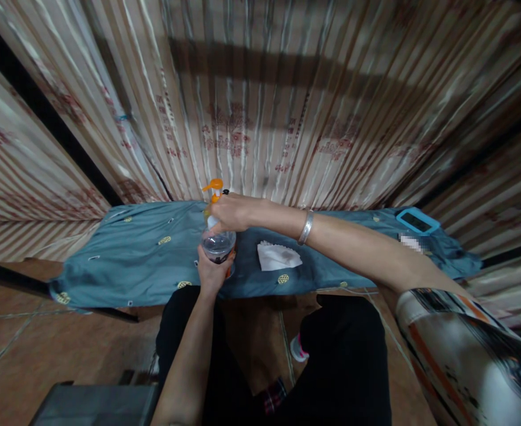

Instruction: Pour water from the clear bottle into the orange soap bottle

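Note:
My left hand [214, 269] is wrapped round a clear plastic cup [218, 241] with a transparent lid, low on its side. The cup appears to have something dark and orange on it. Just above the lid, my right hand [231, 212] is closed, knuckles up, with a small white thing [212, 222] showing under its fingers; its kind is unclear. Directly behind that hand rises an orange pump top [216, 184], its yellowish bottle mostly hidden. Whether the right hand touches the bottle I cannot tell. To the right of the cup lies a folded white tissue [278, 257].
A blue-green patterned cloth [145, 254] covers the narrow table. At its right end sits a blue-framed device with a dark screen [416, 221], beside a blurred-out item. Striped curtains [260, 118] hang behind. A grey stool [96, 405] stands on the floor at lower left.

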Motion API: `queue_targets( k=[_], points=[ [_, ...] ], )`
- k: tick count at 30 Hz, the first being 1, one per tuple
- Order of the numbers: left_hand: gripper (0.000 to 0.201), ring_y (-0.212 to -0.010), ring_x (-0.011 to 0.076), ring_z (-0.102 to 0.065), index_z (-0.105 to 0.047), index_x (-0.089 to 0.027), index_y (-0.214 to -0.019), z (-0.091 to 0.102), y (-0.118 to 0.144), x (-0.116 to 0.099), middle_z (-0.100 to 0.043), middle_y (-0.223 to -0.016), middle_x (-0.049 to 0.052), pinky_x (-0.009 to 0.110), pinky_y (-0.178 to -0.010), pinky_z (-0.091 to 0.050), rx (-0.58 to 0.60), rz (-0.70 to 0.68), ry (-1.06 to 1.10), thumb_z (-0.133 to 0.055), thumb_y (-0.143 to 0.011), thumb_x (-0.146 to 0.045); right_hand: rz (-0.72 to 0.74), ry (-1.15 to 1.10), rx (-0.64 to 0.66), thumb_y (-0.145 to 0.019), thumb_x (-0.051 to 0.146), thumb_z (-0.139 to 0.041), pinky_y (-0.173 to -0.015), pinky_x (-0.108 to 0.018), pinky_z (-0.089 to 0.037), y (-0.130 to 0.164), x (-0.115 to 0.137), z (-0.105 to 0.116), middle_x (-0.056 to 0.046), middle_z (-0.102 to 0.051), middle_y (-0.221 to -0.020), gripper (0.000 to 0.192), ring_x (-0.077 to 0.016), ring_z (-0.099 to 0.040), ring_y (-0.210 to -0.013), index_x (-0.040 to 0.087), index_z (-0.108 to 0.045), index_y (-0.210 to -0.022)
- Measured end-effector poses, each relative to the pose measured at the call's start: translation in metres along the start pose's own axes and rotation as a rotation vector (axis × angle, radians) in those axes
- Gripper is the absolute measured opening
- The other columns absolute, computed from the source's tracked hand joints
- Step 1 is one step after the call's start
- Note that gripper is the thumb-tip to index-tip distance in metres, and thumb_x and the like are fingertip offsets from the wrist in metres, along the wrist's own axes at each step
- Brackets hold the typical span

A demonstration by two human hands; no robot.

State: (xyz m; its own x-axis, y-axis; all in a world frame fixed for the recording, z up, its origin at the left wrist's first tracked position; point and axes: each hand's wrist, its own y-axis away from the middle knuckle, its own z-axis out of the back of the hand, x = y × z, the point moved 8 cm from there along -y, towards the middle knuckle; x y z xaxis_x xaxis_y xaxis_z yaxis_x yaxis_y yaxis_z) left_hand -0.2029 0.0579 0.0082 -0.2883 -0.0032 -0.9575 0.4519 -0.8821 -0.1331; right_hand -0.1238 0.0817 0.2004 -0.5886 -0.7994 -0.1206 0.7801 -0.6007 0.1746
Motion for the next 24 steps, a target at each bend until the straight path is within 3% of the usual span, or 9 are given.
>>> queue_targets(
  k=[3, 6, 11, 14, 17, 20, 24],
  points=[
    [0.077, -0.097, 0.0267, -0.070, -0.052, -0.018, -0.121, -0.001, 0.000, -0.002, -0.071, -0.106, 0.008, 0.037, -0.088, -0.056, 0.006, -0.007, -0.003, -0.085, -0.053, -0.032, 0.029, 0.001, 0.018, -0.093, 0.020, -0.066, -0.085, -0.036, -0.052, -0.002, 0.004, 0.000, -0.018, -0.075, -0.113, 0.024, -0.0267, -0.069, -0.105, 0.005, -0.069, -0.111],
    [0.075, -0.097, 0.0265, -0.070, -0.053, -0.018, -0.119, 0.000, 0.000, -0.003, -0.070, -0.106, 0.008, 0.036, -0.088, -0.056, 0.007, -0.002, -0.010, -0.085, -0.052, -0.031, 0.056, -0.029, 0.005, -0.086, 0.002, -0.063, -0.074, -0.032, -0.046, 0.000, 0.006, 0.006, -0.016, -0.076, -0.108, 0.025, -0.0261, -0.069, -0.101, 0.007, -0.070, -0.110],
    [0.078, -0.101, 0.0284, -0.070, -0.052, -0.018, -0.121, 0.000, 0.000, -0.001, -0.070, -0.109, 0.010, 0.039, -0.092, -0.054, 0.004, 0.004, -0.027, -0.086, -0.052, -0.031, -0.017, -0.193, -0.176, -0.088, 0.011, -0.067, -0.073, -0.032, -0.040, 0.021, -0.014, 0.019, -0.019, -0.074, -0.108, 0.031, -0.0291, -0.068, -0.100, 0.003, -0.065, -0.119],
    [0.080, -0.105, 0.0285, -0.069, -0.051, -0.019, -0.124, 0.000, -0.001, 0.000, -0.070, -0.114, 0.011, 0.039, -0.095, -0.054, 0.000, -0.014, -0.017, -0.086, -0.053, -0.031, -0.143, -0.353, -0.330, -0.088, 0.020, -0.071, -0.076, -0.033, -0.042, 0.051, -0.034, 0.002, -0.015, -0.075, -0.106, 0.042, -0.0277, -0.068, -0.095, 0.006, -0.061, -0.127],
    [0.078, -0.106, 0.0291, -0.069, -0.052, -0.019, -0.122, -0.001, -0.002, 0.003, -0.070, -0.114, 0.011, 0.040, -0.095, -0.054, -0.014, -0.027, -0.036, -0.087, -0.052, -0.032, -0.319, -0.565, -0.488, -0.087, 0.027, -0.075, -0.074, -0.028, -0.046, 0.091, -0.054, -0.054, -0.005, -0.075, -0.097, 0.028, -0.0192, -0.069, -0.086, 0.014, -0.070, -0.112],
    [0.077, -0.106, 0.0303, -0.069, -0.053, -0.019, -0.119, 0.000, -0.002, 0.005, -0.070, -0.111, 0.011, 0.043, -0.096, -0.054, -0.033, -0.019, -0.052, -0.088, -0.052, -0.033, -0.578, -0.768, -0.584, -0.086, 0.032, -0.076, -0.068, -0.030, -0.055, 0.134, -0.071, -0.144, -0.001, -0.074, -0.085, 0.030, -0.0167, -0.070, -0.073, 0.015, -0.070, -0.110],
    [0.080, -0.113, 0.0334, -0.066, -0.052, -0.019, -0.120, 0.000, -0.003, 0.007, -0.069, -0.112, 0.012, 0.048, -0.100, -0.052, -0.026, 0.013, -0.047, -0.088, -0.051, -0.034, -0.938, -0.897, -0.701, -0.093, 0.025, -0.069, -0.073, -0.034, -0.062, 0.194, -0.093, -0.255, -0.002, -0.075, -0.088, 0.017, -0.0170, -0.073, -0.078, 0.012, -0.067, -0.105]
  ],
)
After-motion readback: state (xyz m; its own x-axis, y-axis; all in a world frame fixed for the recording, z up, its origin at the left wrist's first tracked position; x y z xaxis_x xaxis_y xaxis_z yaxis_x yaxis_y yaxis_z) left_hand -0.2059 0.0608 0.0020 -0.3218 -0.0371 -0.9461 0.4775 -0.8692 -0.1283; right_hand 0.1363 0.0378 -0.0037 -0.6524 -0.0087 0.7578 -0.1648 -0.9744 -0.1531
